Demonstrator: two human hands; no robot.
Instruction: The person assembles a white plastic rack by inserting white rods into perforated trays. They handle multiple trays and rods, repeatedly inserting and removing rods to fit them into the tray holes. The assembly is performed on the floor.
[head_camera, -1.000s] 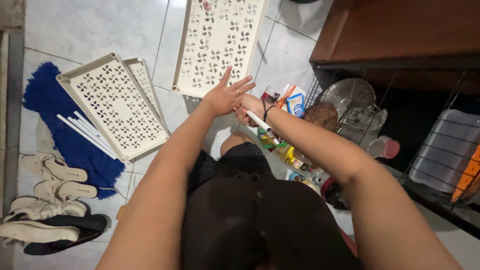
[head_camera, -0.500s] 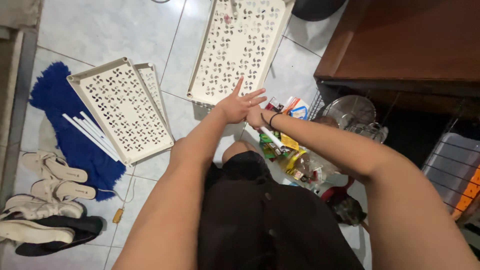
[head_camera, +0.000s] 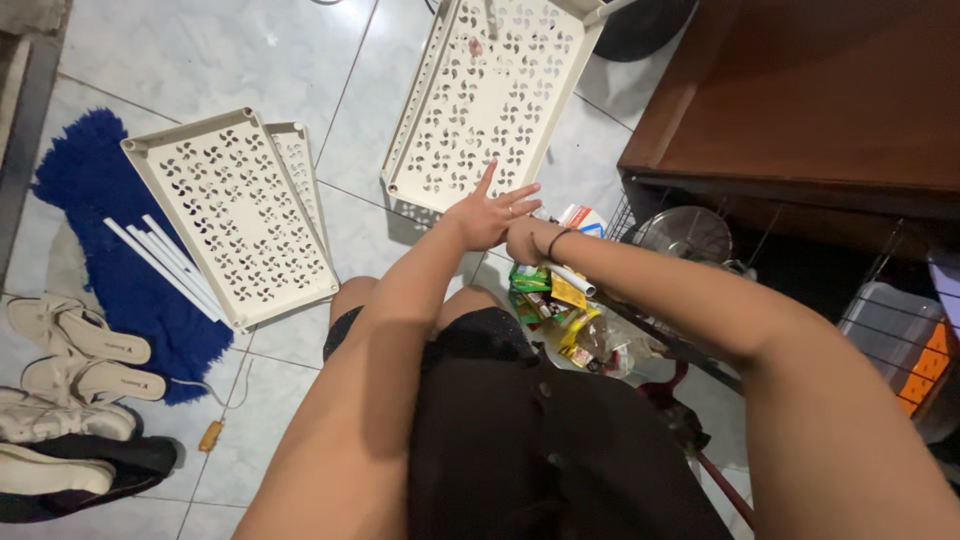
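My right hand is closed around a short white plastic tube, whose lower end sticks out below my wrist. My left hand is spread flat, fingers apart, with its palm pressed against the top of my right fist. Both hands hover just over the near corner of a cream perforated shelf panel lying on the tiled floor. A black band circles my right wrist.
Two more cream shelf panels lie stacked at left, with several white tubes on a blue mat. Shoes sit at lower left. Snack packets lie below my hands. A wooden cabinet and wire racks stand right.
The view has shifted a little; the panels and mat appear slightly moved in frame. My hands stay together, left palm still on the right fist that holds the tube.
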